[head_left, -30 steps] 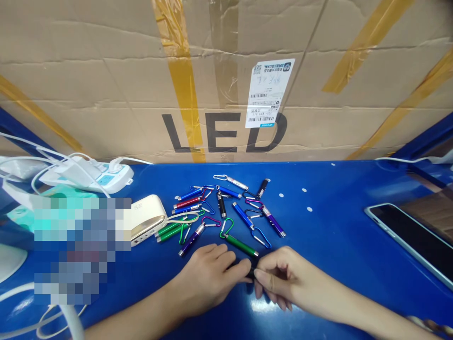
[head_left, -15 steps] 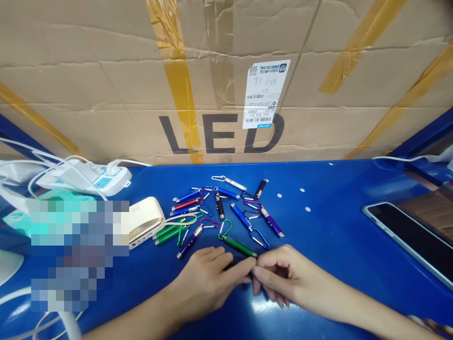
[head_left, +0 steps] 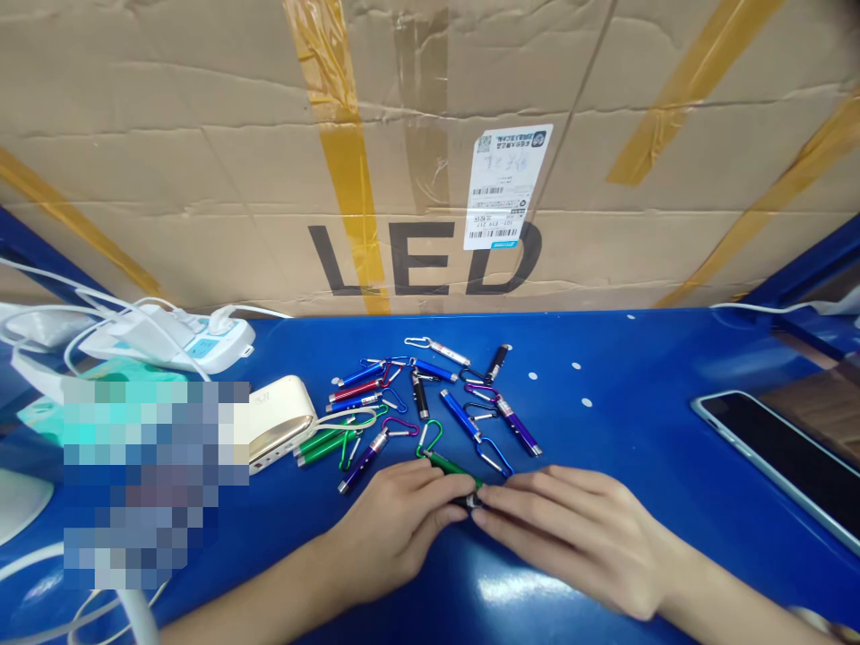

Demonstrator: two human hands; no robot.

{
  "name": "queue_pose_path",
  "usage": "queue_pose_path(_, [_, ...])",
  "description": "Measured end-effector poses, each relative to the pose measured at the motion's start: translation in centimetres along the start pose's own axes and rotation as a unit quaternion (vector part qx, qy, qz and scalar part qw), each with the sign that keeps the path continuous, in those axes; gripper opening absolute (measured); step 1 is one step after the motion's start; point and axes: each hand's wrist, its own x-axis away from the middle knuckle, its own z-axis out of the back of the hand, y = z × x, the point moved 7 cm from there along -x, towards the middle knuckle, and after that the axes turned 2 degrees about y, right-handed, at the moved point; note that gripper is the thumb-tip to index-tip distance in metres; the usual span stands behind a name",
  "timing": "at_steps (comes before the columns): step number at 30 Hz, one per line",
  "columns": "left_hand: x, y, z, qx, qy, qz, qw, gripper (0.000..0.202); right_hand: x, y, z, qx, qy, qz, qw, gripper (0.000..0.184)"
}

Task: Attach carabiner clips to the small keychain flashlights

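Observation:
My left hand (head_left: 403,515) is closed, its thumb and index finger pinching a small black object with a silvery part (head_left: 471,500). From the other side, the fingertips of my right hand (head_left: 578,528) press on the same object; most of it is hidden by fingers. Just beyond the fingers lies a green mini flashlight (head_left: 449,463) with a green carabiner clip, partly covered by my left hand. Close by are a purple mini flashlight (head_left: 363,461) and a blue one (head_left: 460,414), each with a clip. Several more in red, black, silver and green lie behind them.
A large cardboard box (head_left: 255,179) walls off the back of the blue table (head_left: 605,358). At left are a white power strip (head_left: 221,345) with cables and a cream power bank (head_left: 286,412). A phone (head_left: 772,448) rests at right.
My right hand has turned so its back faces up, fingers stretched toward the left hand. The small black object now shows between the fingertips. The view has shifted slightly.

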Motion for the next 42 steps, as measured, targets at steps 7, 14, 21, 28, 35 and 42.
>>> queue_pose_path(7, [-0.2,0.3,-0.7,0.082,-0.074,0.012,0.994,0.024,-0.6,-0.8,0.5,-0.003,0.008,0.026,1.0,0.03])
queue_pose_path(14, [-0.5,0.4,-0.8,0.142,-0.103,0.039,0.984,0.022,-1.3,-0.9,0.9,-0.022,-0.015,0.031,0.999,0.039])
queue_pose_path(21, [-0.3,0.5,-1.1,0.135,-0.117,0.057,0.982,0.013,-1.5,-0.6,0.4,-0.025,-0.021,0.022,0.999,0.046])
queue_pose_path(28, [0.1,0.3,-1.7,0.091,-0.133,0.067,0.985,0.007,-1.2,-0.3,-0.5,-0.03,-0.05,-0.005,0.998,0.048])
queue_pose_path(35, [0.6,0.7,-2.0,-0.023,-0.121,0.009,0.992,0.012,-1.0,-1.1,-1.9,0.041,-0.093,0.041,0.994,0.044])
queue_pose_path(42, [0.6,0.6,-1.9,-0.035,-0.109,0.004,0.993,0.012,-0.6,-1.7,-2.6,0.065,-0.126,0.066,0.988,0.031])
